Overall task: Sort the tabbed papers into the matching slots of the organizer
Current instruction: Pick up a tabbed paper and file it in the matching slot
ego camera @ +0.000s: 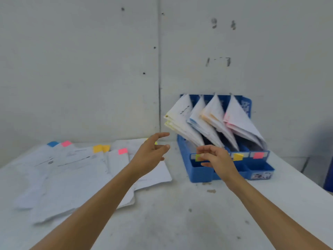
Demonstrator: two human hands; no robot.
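Bench first: pale and scuffed, it stands against the wall and carries everything. Across its left half my unsorted tabbed papers lie fanned and overlapping, so each coloured tab pokes out at the far edge: a blue tab, a yellow tab, a pink tab. That lets me read colours without lifting sheets. To the right stands the blue organizer, its slots side by side. The filed papers lean out of them towards the left, with yellowish, blue, orange and pink edges in that order, so I judge the job partly done. My left hand hovers over the right edge of the spread, fingers apart, holding nothing. My right hand hangs before the organizer's front, fingers loosely bent, with nothing in it as far as the blur lets me judge. Small labels mark the slots: a green label, a yellow label and a pink label. The second slot's label is hidden behind my right hand. Print on the sheets is too blurred to read.
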